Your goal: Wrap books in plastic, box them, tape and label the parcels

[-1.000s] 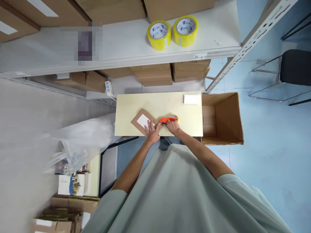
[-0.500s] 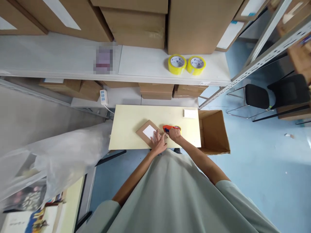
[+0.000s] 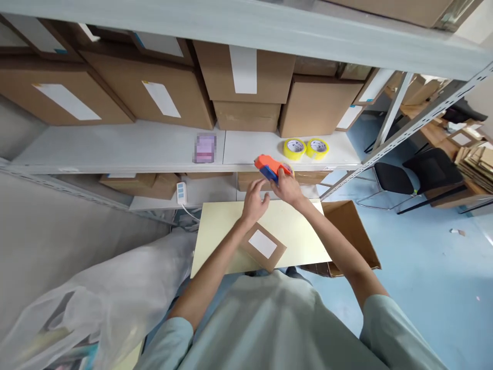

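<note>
My right hand (image 3: 288, 188) is closed round an orange and blue tape dispenser (image 3: 268, 166), held up in front of the white shelf (image 3: 115, 149). Just left of it my left hand (image 3: 256, 200) hovers with its fingers loosely spread and nothing in them, close to the dispenser. Below my arms a flat brown cardboard parcel (image 3: 264, 245) with a white label lies on the pale yellow table (image 3: 219, 226), near its front edge.
Two yellow tape rolls (image 3: 305, 148) stand on the shelf to the right of the dispenser, with cardboard boxes (image 3: 246, 82) stacked behind. An open carton (image 3: 352, 231) sits right of the table. A black chair (image 3: 419, 172) is farther right, and a plastic sheet (image 3: 96, 298) lies lower left.
Both hands rose off the parcel on the table. The right hand carried the dispenser up toward the shelf, and the view tilted upward.
</note>
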A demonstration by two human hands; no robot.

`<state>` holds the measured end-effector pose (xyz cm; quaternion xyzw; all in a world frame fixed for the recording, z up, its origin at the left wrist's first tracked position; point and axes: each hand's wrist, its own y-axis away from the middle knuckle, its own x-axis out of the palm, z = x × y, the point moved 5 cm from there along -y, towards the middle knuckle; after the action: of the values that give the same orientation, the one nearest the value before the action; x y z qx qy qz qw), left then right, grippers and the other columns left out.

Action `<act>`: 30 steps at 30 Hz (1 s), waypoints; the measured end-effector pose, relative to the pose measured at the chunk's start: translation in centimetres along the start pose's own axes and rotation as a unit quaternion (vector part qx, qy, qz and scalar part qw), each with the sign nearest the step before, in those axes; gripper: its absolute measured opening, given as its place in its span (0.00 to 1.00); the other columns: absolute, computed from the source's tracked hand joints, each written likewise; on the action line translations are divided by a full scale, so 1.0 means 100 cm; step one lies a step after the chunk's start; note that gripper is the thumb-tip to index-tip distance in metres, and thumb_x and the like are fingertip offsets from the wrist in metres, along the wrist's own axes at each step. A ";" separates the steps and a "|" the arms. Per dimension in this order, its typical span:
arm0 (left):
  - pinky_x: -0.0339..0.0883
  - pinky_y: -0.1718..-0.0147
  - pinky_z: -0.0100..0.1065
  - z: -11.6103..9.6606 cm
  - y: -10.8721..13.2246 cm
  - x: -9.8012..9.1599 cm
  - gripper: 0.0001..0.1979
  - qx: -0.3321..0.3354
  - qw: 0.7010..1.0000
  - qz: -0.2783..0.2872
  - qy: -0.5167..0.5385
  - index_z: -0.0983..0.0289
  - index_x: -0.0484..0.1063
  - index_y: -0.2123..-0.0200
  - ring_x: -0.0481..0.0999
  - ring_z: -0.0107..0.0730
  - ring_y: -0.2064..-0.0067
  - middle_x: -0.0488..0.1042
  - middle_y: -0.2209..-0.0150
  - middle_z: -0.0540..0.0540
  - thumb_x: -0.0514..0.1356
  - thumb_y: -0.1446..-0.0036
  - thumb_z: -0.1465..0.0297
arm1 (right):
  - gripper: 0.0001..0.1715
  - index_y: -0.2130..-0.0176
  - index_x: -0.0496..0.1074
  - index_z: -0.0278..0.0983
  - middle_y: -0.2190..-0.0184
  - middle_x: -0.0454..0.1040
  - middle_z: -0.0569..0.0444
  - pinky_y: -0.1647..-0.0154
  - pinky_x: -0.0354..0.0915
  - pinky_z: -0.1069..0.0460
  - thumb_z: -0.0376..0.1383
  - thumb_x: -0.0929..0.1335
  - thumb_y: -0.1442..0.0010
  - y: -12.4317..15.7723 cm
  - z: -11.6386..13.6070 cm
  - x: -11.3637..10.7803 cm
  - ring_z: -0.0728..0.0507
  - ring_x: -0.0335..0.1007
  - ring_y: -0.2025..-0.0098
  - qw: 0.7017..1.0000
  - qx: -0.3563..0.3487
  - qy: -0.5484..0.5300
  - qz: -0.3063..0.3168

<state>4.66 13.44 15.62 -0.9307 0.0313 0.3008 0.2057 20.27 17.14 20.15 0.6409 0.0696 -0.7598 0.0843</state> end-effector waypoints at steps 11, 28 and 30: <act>0.65 0.21 0.47 0.019 -0.023 -0.040 0.30 -0.001 1.000 0.008 -0.014 0.62 0.70 0.25 0.71 0.45 0.23 0.71 0.25 0.63 0.56 0.28 0.74 | 0.27 0.32 0.68 0.17 0.40 0.80 0.22 0.24 0.58 0.31 0.33 0.62 0.20 -0.122 0.029 -0.005 0.25 0.74 0.34 0.996 -0.011 0.052 -0.068; 0.74 0.34 0.48 0.199 0.164 0.061 0.29 -0.319 0.901 0.294 -0.011 0.63 0.80 0.39 0.80 0.60 0.33 0.83 0.36 0.70 0.61 0.27 0.47 | 0.32 0.40 0.77 0.33 0.42 0.83 0.31 0.30 0.74 0.33 0.58 0.71 0.23 0.199 -0.062 0.189 0.25 0.80 0.35 0.857 0.372 -0.354 0.049; 0.74 0.38 0.46 0.195 0.169 0.070 0.28 -0.319 0.890 0.325 -0.004 0.63 0.81 0.42 0.82 0.59 0.36 0.85 0.40 0.68 0.57 0.25 0.46 | 0.30 0.45 0.78 0.34 0.45 0.84 0.33 0.34 0.78 0.37 0.58 0.71 0.22 0.252 -0.059 0.227 0.28 0.84 0.40 0.720 0.500 -0.472 0.091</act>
<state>-3.38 6.26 -8.84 -0.8828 0.2338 0.3486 -0.2111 27.70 -7.03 -3.20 0.1519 -0.4278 -0.8769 -0.1583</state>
